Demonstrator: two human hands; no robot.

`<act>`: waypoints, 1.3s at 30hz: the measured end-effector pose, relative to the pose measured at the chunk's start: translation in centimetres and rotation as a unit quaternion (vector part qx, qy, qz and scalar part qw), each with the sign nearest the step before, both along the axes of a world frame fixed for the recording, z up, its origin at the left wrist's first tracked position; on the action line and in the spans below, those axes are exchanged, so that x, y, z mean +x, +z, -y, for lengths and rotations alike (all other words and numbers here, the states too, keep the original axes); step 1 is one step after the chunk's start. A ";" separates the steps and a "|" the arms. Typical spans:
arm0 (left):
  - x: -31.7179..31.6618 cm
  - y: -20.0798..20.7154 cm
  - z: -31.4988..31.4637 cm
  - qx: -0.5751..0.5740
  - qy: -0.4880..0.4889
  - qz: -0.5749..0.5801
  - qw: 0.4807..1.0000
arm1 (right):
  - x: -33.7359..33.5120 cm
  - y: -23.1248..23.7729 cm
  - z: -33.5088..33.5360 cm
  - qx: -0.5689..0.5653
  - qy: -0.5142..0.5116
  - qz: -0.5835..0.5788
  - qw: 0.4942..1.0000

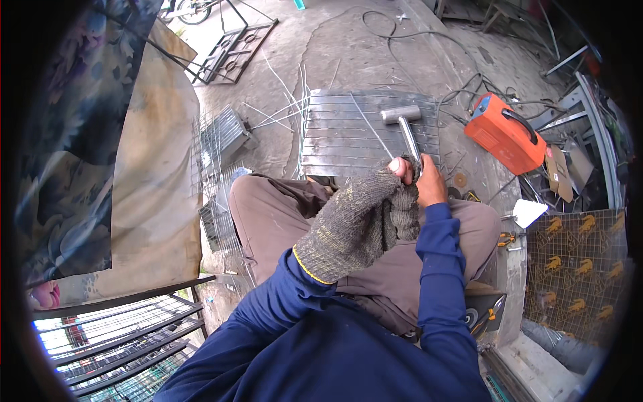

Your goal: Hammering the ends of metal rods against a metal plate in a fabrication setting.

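Note:
My left hand [365, 218] wears a grey knit glove with a yellow cuff edge; a bare fingertip pokes out of it. Its fingers are closed, and a thin metal rod [372, 125] runs from them up over the slatted metal panel [328, 144]. Bare and wrapped round a metal hammer [407, 134], my right hand [432, 182] sits right beside the glove. The hammer's cylindrical head points away from me, above the panel. Where the two hands meet, the glove hides the lower end of the handle.
An orange machine [506, 134] with a black handle stands at the right, cables beside it. Loose thin rods [288, 100] and a bundle of metal pieces [224, 137] lie left of the panel. Draped cloth [157, 167] hangs at the left. A dark metal frame [238, 53] lies farther off.

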State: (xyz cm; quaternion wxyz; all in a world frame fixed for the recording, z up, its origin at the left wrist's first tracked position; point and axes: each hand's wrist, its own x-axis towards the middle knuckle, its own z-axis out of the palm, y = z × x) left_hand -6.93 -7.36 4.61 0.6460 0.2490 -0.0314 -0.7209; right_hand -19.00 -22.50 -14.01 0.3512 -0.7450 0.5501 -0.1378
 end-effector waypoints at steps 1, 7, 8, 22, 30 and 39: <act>-0.2 0.3 -0.1 0.020 0.003 -0.011 1.000 | -0.1 0.3 -0.3 -0.004 0.010 -0.001 1.000; -0.1 -0.6 -0.3 0.010 -0.005 -0.004 1.000 | -0.2 -0.3 0.0 0.014 0.008 0.033 0.999; 0.1 -1.2 -0.2 -0.018 -0.016 -0.006 1.000 | -0.2 0.1 0.1 -0.013 0.018 0.026 0.999; 4.4 -14.2 -7.1 0.171 -0.124 0.335 0.918 | 0.4 0.1 0.4 -0.003 -0.012 0.031 0.999; 5.5 -17.0 -4.8 0.208 -0.058 0.316 0.924 | 0.4 -0.6 0.7 -0.006 -0.008 0.029 1.000; 6.2 -20.2 -2.7 0.196 0.022 0.238 0.951 | 0.4 -0.7 0.5 -0.012 -0.008 0.017 1.000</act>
